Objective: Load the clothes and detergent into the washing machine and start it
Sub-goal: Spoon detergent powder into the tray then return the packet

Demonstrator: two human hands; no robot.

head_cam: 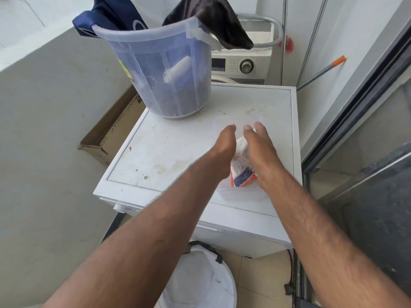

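Note:
A clear plastic box (240, 193) stands on the white washing machine's top (169, 152), at its near right. Inside it lies a white, orange and blue detergent packet (241, 167). My left hand (223, 150) and my right hand (261, 154) are both on the box, one on each side of the packet, fingers pointing forward. A translucent bucket (160, 70) stands at the far left of the top, with a navy garment (111, 16) and a black garment (218, 21) draped over its rim. The machine's door is hidden below.
A second washing machine with a control dial (246, 66) stands behind. A white laundry hamper (200, 278) sits on the floor below the near edge. A cardboard box (111, 132) leans at the left wall. A pole with an orange tip (322, 71) and a sliding door frame (355, 107) are at the right.

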